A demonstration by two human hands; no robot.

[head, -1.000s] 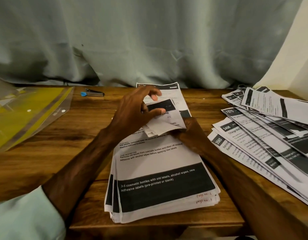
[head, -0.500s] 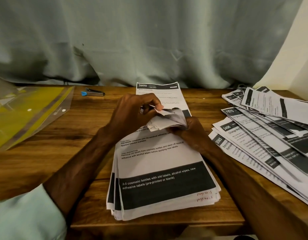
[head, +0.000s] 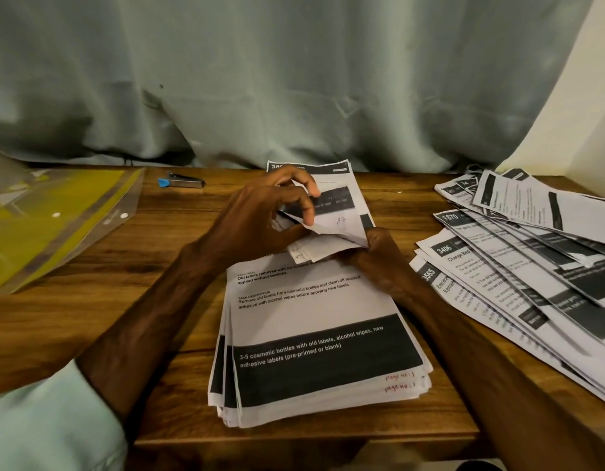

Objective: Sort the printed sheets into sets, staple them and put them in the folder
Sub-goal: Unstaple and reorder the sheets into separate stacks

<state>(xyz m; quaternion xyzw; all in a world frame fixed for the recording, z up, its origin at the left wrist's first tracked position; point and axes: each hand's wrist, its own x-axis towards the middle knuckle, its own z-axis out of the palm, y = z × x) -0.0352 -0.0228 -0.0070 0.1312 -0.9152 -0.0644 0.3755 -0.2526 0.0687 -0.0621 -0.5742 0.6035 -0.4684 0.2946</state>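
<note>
Paper work is at the sorting stage. The left hand [head: 270,215] pinches the bent-back top pages [head: 341,227] of the printed stack [head: 314,334], and the right hand [head: 379,256] grips their fold. The stapler [head: 182,181] and yellow folder [head: 56,215] lie untouched left of the grip, with fanned sheets [head: 518,266] to its right.

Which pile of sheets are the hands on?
The squared stack at centre front: the left hand and right hand grip its curled-back top end. The fanned pile to the right lies untouched.
</note>
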